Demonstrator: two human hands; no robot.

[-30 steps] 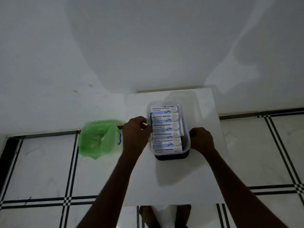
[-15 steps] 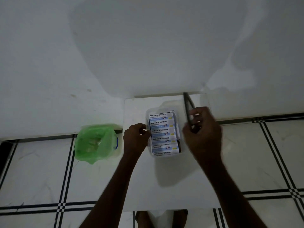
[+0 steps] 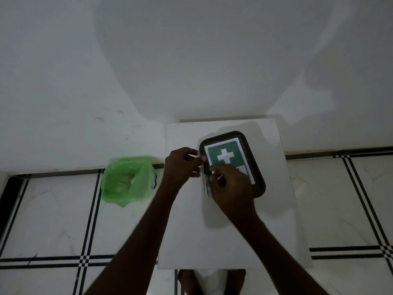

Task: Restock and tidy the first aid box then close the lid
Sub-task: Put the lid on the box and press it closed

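Note:
A clear first aid box sits on a small white table [image 3: 223,235]. Its dark lid [image 3: 253,152], with a green label bearing a white cross, lies tilted over the box and hides most of it. Only a strip of the box's left side [image 3: 204,184], with bandage packs behind it, shows between my hands. My left hand [image 3: 180,167] pinches the box's left rim. My right hand [image 3: 230,186] rests on the lid's near left part, fingers curled on it.
A green plastic bag [image 3: 127,180] stands open on the tiled floor, left of the table. A white wall rises right behind the table. My feet show under the table's near edge.
My right hand lifted the lid from beneath the box, swung it up on edge, and has laid it over the box. My left hand stayed on the left rim.

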